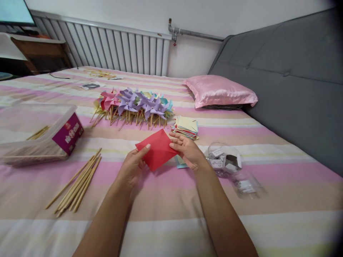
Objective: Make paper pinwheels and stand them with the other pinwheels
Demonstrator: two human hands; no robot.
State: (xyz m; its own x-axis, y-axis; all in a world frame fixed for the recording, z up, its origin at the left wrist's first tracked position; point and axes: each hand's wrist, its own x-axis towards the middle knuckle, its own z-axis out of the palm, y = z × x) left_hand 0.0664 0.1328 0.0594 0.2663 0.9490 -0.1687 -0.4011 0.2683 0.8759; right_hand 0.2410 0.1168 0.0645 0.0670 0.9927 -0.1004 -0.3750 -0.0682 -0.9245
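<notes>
Red paper (158,151), edges part-hidden, fingers (180,140) overlapping

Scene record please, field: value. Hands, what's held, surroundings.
left hand: grips red paper near its left corner
right hand: at the paper's right corner, thumb on top
surface: striped bedcover
left side: loose wooden sticks; clear tub with purple label, more sticks inside
beyond hands: finished pinwheels, mostly purple in front; stacked paper squares
right side: round clear container holding small boxes
far right: pink pillow
</notes>
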